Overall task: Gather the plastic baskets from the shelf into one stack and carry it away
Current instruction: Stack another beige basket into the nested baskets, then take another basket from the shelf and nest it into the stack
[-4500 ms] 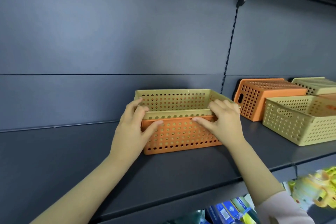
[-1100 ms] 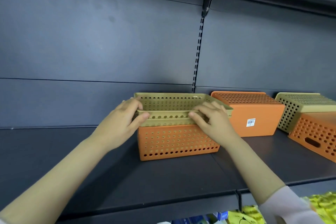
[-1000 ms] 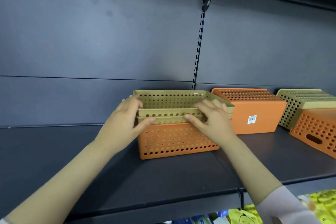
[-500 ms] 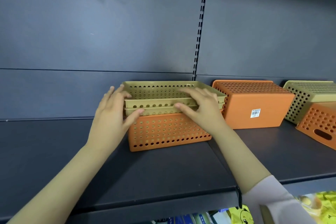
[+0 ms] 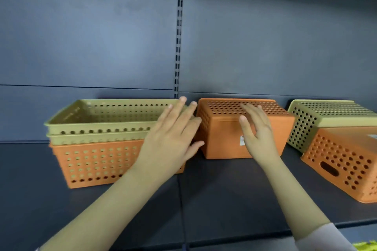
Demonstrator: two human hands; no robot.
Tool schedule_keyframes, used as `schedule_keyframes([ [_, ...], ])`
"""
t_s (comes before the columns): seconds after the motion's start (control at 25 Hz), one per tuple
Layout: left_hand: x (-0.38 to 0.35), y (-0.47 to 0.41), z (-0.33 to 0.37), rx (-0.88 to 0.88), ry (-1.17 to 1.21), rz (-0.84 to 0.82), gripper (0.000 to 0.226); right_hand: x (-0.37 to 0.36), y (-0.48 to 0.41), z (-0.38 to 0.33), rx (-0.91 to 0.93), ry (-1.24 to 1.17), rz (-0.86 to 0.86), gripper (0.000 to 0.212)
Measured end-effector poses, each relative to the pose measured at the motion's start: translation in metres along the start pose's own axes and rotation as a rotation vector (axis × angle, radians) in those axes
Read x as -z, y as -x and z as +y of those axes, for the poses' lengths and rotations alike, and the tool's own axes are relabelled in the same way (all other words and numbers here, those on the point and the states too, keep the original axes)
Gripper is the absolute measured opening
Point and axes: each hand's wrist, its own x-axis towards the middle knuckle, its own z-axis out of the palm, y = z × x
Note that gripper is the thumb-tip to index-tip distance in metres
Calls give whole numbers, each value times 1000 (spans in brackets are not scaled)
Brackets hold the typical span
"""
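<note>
A stack of nested baskets (image 5: pixel 98 155), two yellow-green ones inside an orange one, stands upright on the dark shelf (image 5: pixel 224 199) at the left. Right of it an orange basket (image 5: pixel 222 134) lies upside down, with a small label on its front. My left hand (image 5: pixel 173 138) hovers open at that basket's left end, in front of the stack's right corner. My right hand (image 5: pixel 257 130) is open over the basket's front and top, fingers spread. Whether either hand touches the basket is unclear. Farther right sit an upturned yellow-green basket (image 5: pixel 318 120) and an upturned orange basket (image 5: pixel 342 161).
The shelf's dark back panel rises behind everything, with a slotted upright (image 5: pixel 178 47) between the stack and the upturned basket. The shelf's front edge runs below my forearms. A bit of yellow packaging (image 5: pixel 367 247) shows on a lower level at bottom right.
Both hands have let go of the stacked baskets and moved right to the upside-down orange basket. The view has shifted right, so the stack now sits farther left.
</note>
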Motion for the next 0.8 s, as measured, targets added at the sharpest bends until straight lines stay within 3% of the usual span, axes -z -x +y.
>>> schedule_keyframes([
  [0.12, -31, -35, 49, 8, 9, -68, 55, 29, -2, 53, -75, 173, -45, 57],
  [0.28, -71, -67, 95, 209, 67, -187, 66, 45, -4, 90, -37, 292, -79, 52],
  [0.4, -81, -68, 105, 304, 75, -207, 63, 44, -5, 84, -56, 212, 30, 46],
  [0.52, -79, -64, 108, 301, 151, -40, 45, 47, -4, 76, -117, 108, 229, 34],
  [0.64, -75, -61, 116, 517, 440, 94, 29, 53, -2, 75, -238, -10, 314, 59],
  [0.72, -76, -58, 117, 664, 579, 116, 22, 57, -1, 77, -340, -152, 252, 83],
  [0.8, -77, -57, 116, 703, 623, 169, 24, 60, 0, 77, -413, -245, 190, 92],
])
